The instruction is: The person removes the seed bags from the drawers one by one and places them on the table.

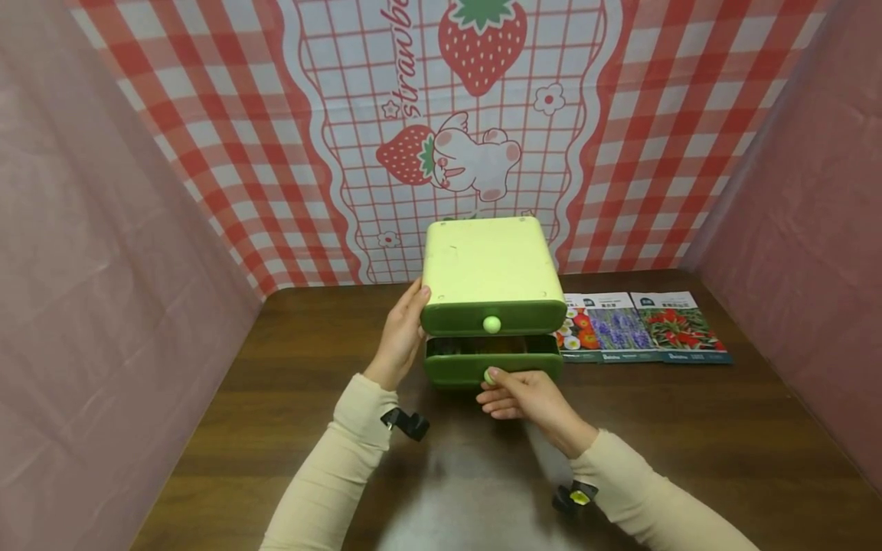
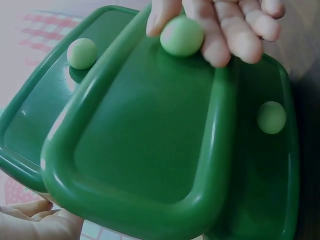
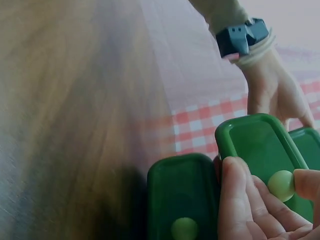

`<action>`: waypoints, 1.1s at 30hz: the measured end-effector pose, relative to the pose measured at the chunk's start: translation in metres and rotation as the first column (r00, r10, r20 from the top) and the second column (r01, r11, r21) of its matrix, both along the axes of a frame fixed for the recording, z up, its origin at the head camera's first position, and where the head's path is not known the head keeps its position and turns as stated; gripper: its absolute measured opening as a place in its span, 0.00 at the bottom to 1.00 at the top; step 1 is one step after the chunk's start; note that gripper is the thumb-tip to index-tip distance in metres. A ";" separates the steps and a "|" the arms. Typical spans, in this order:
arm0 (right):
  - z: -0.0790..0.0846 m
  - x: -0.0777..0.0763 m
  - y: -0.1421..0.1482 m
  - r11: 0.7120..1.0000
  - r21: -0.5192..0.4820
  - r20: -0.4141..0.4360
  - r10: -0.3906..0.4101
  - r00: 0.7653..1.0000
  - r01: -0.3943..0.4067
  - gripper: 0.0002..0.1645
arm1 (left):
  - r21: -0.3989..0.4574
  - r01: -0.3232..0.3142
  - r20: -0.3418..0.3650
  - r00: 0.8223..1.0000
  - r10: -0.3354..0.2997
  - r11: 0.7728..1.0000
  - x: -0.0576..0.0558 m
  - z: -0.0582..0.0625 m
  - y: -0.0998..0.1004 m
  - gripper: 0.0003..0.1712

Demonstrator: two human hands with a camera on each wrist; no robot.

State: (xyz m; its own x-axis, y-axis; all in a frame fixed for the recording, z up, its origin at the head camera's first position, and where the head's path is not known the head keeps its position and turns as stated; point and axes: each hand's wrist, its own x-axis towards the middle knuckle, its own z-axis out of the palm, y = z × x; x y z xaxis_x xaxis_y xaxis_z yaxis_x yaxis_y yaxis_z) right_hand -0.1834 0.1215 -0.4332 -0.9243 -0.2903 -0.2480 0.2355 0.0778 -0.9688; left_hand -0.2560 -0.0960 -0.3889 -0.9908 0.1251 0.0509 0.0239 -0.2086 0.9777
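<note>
A small drawer cabinet with a pale yellow-green top and green drawer fronts stands on the table. Its middle drawer is pulled partly out, and what lies inside is too dark to tell. My right hand pinches that drawer's round light green knob between thumb and fingers. Against the cabinet's left side rests my left hand, its fingers fairly straight along the wall. The top drawer and the bottom drawer sit further in, each with a similar knob.
Several flower-picture packets lie on the brown wooden table, right of the cabinet. Behind it hangs a red-and-white checked cloth with strawberries. Pink fabric walls enclose both sides.
</note>
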 end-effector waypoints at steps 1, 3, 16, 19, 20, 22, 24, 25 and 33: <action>0.000 0.003 0.000 1.000 0.004 -0.003 0.002 1.000 -0.002 0.38 | -0.001 0.005 -0.004 1.000 -0.005 1.000 0.000 0.000 0.000 0.35; 0.002 0.009 0.001 1.000 0.005 -0.007 0.004 1.000 -0.004 0.38 | 0.004 0.012 -0.007 1.000 -0.012 1.000 0.000 -0.001 0.000 0.35; 0.004 0.044 0.004 0.999 -0.018 0.012 0.027 1.000 -0.026 0.37 | 0.017 0.038 -0.023 0.999 -0.038 0.999 0.000 -0.002 -0.002 0.35; 0.001 0.050 0.004 1.000 -0.020 0.012 0.015 1.000 -0.015 0.36 | 0.016 0.043 -0.027 0.999 -0.043 0.999 0.000 -0.002 -0.001 0.35; 0.000 0.051 0.004 1.000 -0.019 0.013 0.011 1.000 -0.011 0.36 | 0.016 0.043 -0.027 0.999 -0.043 0.999 0.000 -0.001 -0.001 0.35; -0.001 0.055 0.004 1.000 -0.015 0.008 0.015 1.000 -0.015 0.36 | 0.015 0.044 -0.025 0.999 -0.043 0.999 0.000 -0.002 -0.001 0.35; -0.002 0.059 0.005 1.000 -0.012 0.009 0.019 1.000 -0.019 0.35 | 0.017 0.046 -0.020 0.999 -0.046 0.999 0.000 -0.002 -0.001 0.35; -0.003 0.061 0.005 1.000 -0.011 0.011 0.024 1.000 -0.024 0.34 | 0.017 0.047 -0.017 0.999 -0.047 0.999 0.000 -0.002 -0.001 0.35; -0.011 0.073 0.007 0.998 -0.026 0.012 0.059 0.998 -0.059 0.31 | 0.019 0.055 -0.019 0.998 -0.055 0.998 0.000 -0.003 -0.003 0.35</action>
State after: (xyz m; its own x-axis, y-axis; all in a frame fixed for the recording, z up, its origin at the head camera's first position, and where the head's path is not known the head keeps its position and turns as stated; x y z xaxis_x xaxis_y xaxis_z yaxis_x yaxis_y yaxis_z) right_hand -0.1106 0.1281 -0.4439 -0.9021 -0.3508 -0.2515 0.2435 0.0676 -0.9675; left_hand -0.2556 -0.0988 -0.3914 -0.9814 0.1781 0.0718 0.0296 -0.2289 0.9730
